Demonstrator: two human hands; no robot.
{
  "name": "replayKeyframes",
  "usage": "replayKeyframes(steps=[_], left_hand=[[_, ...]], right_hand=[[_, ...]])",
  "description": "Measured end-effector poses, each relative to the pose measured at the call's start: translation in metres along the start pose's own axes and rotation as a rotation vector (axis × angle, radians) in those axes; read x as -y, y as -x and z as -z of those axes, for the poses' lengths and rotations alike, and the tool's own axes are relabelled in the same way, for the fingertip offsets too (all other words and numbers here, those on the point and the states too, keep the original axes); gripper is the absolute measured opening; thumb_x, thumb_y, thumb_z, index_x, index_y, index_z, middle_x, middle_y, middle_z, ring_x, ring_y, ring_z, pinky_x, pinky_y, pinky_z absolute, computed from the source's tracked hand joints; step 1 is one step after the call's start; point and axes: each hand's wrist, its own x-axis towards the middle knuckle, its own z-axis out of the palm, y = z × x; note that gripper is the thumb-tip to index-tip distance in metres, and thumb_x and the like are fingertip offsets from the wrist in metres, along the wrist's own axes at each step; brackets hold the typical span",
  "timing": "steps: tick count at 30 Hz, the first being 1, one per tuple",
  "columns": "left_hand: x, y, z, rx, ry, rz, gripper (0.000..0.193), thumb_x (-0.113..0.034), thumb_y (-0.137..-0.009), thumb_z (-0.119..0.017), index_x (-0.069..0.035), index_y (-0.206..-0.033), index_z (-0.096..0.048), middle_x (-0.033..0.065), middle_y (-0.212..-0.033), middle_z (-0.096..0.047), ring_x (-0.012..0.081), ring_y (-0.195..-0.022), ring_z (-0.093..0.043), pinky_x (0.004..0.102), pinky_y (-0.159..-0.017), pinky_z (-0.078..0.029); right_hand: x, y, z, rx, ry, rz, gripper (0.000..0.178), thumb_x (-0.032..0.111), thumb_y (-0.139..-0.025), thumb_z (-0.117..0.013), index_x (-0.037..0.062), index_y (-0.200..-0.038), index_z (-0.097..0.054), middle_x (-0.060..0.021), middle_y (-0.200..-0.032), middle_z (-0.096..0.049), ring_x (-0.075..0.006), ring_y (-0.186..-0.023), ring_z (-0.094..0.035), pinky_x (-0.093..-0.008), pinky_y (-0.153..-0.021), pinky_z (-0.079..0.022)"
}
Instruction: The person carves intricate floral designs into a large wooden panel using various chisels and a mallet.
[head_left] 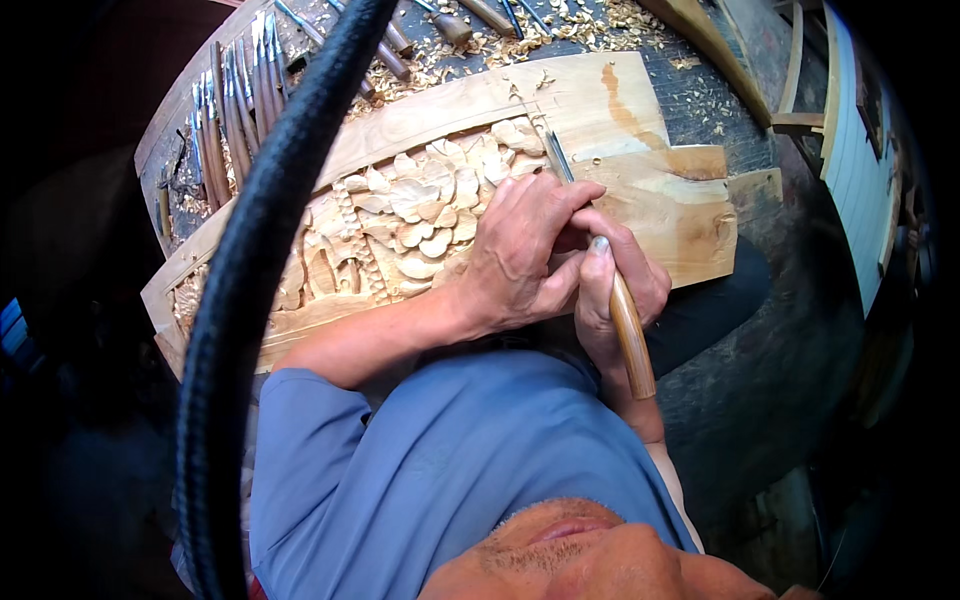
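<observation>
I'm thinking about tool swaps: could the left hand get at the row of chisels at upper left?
Probably yes: mainly the carved board seems to separate the left hand from those chisels, though its fingers may need to leave the tool. How near the black cord hangs is unclear.

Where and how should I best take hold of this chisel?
Probably by the wooden handle, from the near, right side: its rounded end sticks out toward that side past the right hand, which grips it, while the thin blade points away over the board.
</observation>
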Motion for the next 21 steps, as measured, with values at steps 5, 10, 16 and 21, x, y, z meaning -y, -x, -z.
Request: replayKeyframes(steps=[5,10,16,21], left_hand=[[-0.001,0.002,0.002,-0.066,-0.057,0.006,0.053,-0.026,-0.089,-0.075,-0.004,-0.135,-0.063,0.0122,-0.097,-0.059,0.0326,-0.088,-0.058,0.0455,-0.082,-0.042],[0.006,-0.001,-0.002,-0.138,-0.048,0.041,0.054,-0.014,-0.088,-0.076,-0.001,-0.139,-0.064,0.0122,-0.099,-0.062,0.0294,-0.086,-0.058,0.0419,-0.079,-0.045],[0.0,-0.002,-0.001,-0.1,-0.071,0.025,0.066,-0.017,-0.085,-0.079,-0.003,-0.145,-0.057,0.0122,-0.099,-0.059,0.0321,-0.087,-0.059,0.0444,-0.08,-0.046],[-0.004,0.012,0.0,-0.174,-0.064,-0.215,0.066,-0.024,-0.089,-0.083,-0.002,-0.146,-0.059,0.0067,-0.087,-0.059,0.0267,-0.075,-0.059,0.0428,-0.072,-0.048]], right_hand=[[0.013,-0.005,-0.005,0.033,0.058,-0.054,0.02,-0.003,-0.094,-0.061,-0.0036,-0.109,-0.074,-0.0179,-0.089,-0.075,-0.0323,-0.077,-0.077,-0.0397,-0.072,-0.061],[-0.012,-0.016,-0.016,0.032,-0.018,0.021,0.023,-0.004,-0.093,-0.061,-0.0023,-0.111,-0.075,-0.0169,-0.087,-0.075,-0.0292,-0.072,-0.075,-0.0368,-0.066,-0.059],[-0.018,-0.016,-0.009,0.001,-0.054,0.092,0.023,0.003,-0.098,-0.06,-0.0039,-0.112,-0.077,-0.0167,-0.084,-0.076,-0.0245,-0.07,-0.075,-0.0355,-0.067,-0.059],[-0.009,-0.003,0.014,-0.038,-0.163,-0.015,0.041,0.026,-0.11,-0.056,-0.0076,-0.126,-0.073,-0.0132,-0.086,-0.075,-0.019,-0.074,-0.072,-0.0333,-0.069,-0.058]])
